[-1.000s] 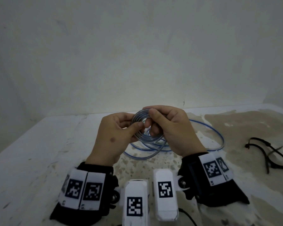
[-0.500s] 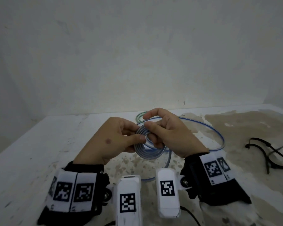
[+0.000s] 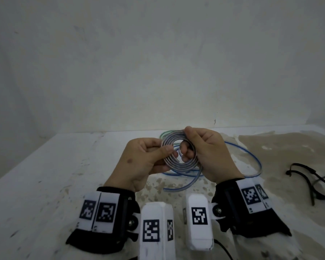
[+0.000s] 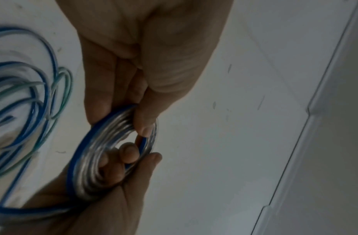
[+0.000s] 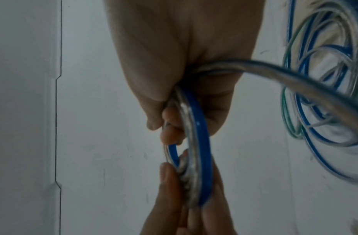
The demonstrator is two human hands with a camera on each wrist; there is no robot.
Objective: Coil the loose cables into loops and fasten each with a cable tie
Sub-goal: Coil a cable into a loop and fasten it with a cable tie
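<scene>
Head view: both hands meet above the middle of the white table (image 3: 45, 175), holding a small flat coil (image 3: 178, 152) of clear, blue-striped cable between them. The left hand (image 3: 144, 162) pinches the coil's rim at about 9 o'clock, thumb on top and fingers curled beneath. The right hand (image 3: 210, 152) grips the rim from 12 round to 3 o'clock, thumb at the top and fingertips poking through the coil's centre. The coil is lifted off the table and faces the camera almost flat.

From the coil, the loose remainder of the cable (image 3: 251, 158) sweeps out toward 3 o'clock, curves back along the table and ends near the wrists at 6 o'clock. A green-tinted cable (image 3: 164, 134) peeks out behind the coil at 11 o'clock. A bunch of black cable ties (image 3: 308, 179) lies well apart at the 3 o'clock edge of the table.

In the left wrist view, the left hand (image 4: 145, 55) pinches the coil (image 4: 97, 159) with thumb against fingers, with the right hand's fingers (image 4: 129, 154) through the ring. In the right wrist view, the right hand (image 5: 174, 63) clamps the coil (image 5: 200, 151) edge-on, while more blue and green loops (image 5: 324, 95) lie blurred at 2 o'clock
</scene>
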